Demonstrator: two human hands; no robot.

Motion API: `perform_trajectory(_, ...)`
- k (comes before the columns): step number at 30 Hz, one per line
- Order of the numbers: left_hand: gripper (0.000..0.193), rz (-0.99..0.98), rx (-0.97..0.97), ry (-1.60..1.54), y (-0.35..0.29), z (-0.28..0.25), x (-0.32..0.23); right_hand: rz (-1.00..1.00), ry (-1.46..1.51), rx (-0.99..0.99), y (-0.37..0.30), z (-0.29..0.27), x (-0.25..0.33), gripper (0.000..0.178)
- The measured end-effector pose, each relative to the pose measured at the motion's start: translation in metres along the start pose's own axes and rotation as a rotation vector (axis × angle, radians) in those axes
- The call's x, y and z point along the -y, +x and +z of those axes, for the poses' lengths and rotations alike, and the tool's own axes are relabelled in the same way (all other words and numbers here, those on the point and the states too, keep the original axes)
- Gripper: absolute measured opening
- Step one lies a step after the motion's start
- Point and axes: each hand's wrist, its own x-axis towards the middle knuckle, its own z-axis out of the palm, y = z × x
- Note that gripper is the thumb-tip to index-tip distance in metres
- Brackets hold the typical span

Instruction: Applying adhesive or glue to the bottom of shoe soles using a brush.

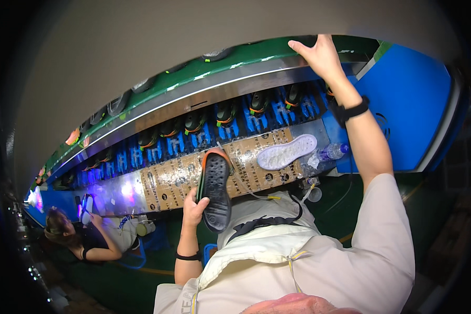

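Observation:
My left hand (194,208) is closed around the edge of a black shoe sole (216,191) with an orange rim at its far end. The sole stands nearly upright above the front of the bench, its patterned face showing. Raised at the far right, my right hand (322,56) has its thumb spread away over the green belt (267,51). Its other fingertips are partly hidden behind the grey overhang, and nothing shows in its grasp. A white sole (287,153) lies on the cardboard-covered bench (167,184).
Dark shoes with orange bands (226,113) stand in a row on blue holders (255,123). A plastic bottle (334,152) lies at the bench's right end, near a blue panel (408,104). On the left, a co-worker (97,238) sits holding a pale sole (87,209).

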Motion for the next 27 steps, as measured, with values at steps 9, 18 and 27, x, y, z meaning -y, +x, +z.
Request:
perform_trajectory(9, 0.023, 0.399, 0.055, 0.267, 0.088, 0.163, -0.193, 0.531, 1.101, 0.509, -0.165, -0.072, 0.17, 0.081)
perform_trajectory(18, 0.03, 0.274, 0.398, 0.502, 0.128, 0.262, -0.229, 0.743, 1.29, 0.189, -0.197, -0.133, 0.109, 0.05)
perform_trajectory(27, 0.026, 0.534, 0.162, 0.939, 0.106, 0.219, -0.182, 0.375, 0.423, 0.247, -0.216, -0.149, 0.109, 0.043)
